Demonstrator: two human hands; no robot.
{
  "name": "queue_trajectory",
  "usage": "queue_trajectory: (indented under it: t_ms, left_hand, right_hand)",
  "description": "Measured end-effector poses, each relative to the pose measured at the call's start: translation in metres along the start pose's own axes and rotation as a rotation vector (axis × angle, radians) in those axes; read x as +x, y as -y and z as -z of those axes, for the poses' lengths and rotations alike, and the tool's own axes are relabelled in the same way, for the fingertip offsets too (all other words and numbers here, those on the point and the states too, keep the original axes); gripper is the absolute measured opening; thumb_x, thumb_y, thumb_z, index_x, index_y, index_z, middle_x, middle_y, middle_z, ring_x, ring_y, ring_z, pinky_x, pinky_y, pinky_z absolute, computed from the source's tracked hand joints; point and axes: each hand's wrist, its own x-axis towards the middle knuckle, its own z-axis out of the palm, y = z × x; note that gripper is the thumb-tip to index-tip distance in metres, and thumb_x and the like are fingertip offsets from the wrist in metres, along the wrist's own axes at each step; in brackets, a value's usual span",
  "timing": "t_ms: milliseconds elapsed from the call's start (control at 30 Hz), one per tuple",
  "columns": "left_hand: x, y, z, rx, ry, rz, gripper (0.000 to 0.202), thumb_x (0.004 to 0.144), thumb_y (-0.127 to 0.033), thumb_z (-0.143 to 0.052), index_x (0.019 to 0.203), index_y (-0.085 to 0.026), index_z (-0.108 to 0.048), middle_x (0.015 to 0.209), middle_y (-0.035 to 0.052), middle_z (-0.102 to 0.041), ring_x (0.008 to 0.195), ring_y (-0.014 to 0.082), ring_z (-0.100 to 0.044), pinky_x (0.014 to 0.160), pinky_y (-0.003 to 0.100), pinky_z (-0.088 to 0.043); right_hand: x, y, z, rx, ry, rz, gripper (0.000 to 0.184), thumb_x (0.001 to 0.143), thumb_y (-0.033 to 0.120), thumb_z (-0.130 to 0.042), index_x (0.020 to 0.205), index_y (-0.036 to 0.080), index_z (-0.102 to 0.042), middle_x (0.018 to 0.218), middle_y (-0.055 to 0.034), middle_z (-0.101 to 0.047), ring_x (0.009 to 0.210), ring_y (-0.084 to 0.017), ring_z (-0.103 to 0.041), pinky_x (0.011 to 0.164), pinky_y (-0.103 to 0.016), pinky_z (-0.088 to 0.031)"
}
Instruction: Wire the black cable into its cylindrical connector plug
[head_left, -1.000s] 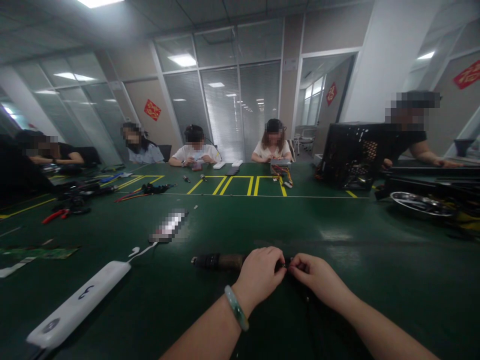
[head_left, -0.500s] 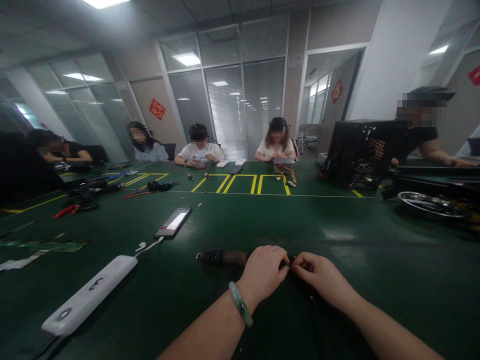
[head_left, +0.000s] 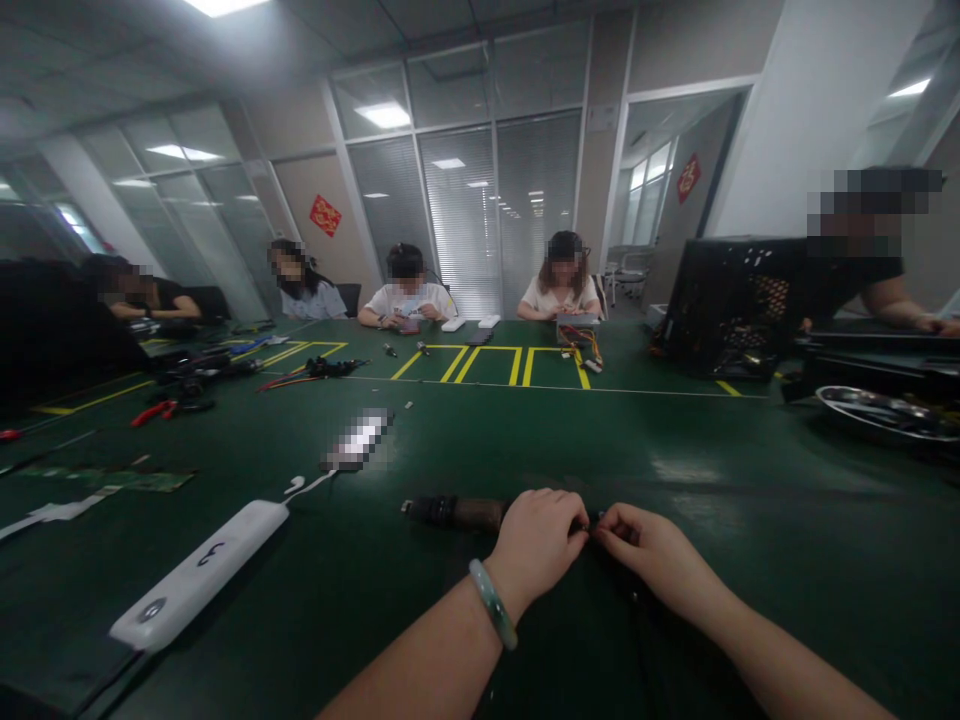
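A dark green desk [head_left: 750,600] carries yellow tape lines [head_left: 487,352]. A white power bank [head_left: 199,575], a phone [head_left: 358,440] and a circuit board [head_left: 112,480] lie on it.

Left hand [head_left: 535,545]: showing bare, forearm uncovered
Left wrist: wearing a smooth, pale green jade bangle [head_left: 493,604]
Right hand [head_left: 643,545]: showing bare, forearm uncovered too

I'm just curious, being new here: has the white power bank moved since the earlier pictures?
No: the white power bank lies as before against the phone beside it. Only the head camera's view has shifted.
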Motion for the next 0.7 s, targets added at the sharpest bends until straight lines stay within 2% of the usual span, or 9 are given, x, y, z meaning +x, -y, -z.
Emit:
queue_trajectory:
  t_ms: [333,700]
  left_hand:
    - [0.0,0.002,-0.002,0.01,-0.028,0.002,0.013,0.083,-0.025,-0.063,0.093,-0.022,-0.056,0.091,-0.0019,-0.062,0.089,0.0183,-0.056,0.08,0.035,-0.041]
    - [0.0,0.006,-0.001,-0.025,-0.026,-0.031,0.008,0.087,-0.025,-0.059,0.089,-0.02,-0.054,0.09,-0.0005,-0.061,0.087,0.0189,-0.054,0.078,0.034,-0.04]
  right_hand:
    - [0.001,0.002,0.0,-0.011,0.017,-0.011,0.021,0.086,0.038,-0.053,0.082,0.02,-0.063,0.073,0.0015,-0.066,0.067,-0.016,-0.061,0.059,-0.022,-0.043]
    - [0.001,0.011,0.002,-0.049,0.085,-0.126,0.023,0.087,0.042,-0.052,0.088,0.022,-0.063,0.077,0.0002,-0.067,0.071,-0.017,-0.062,0.062,-0.022,-0.046]
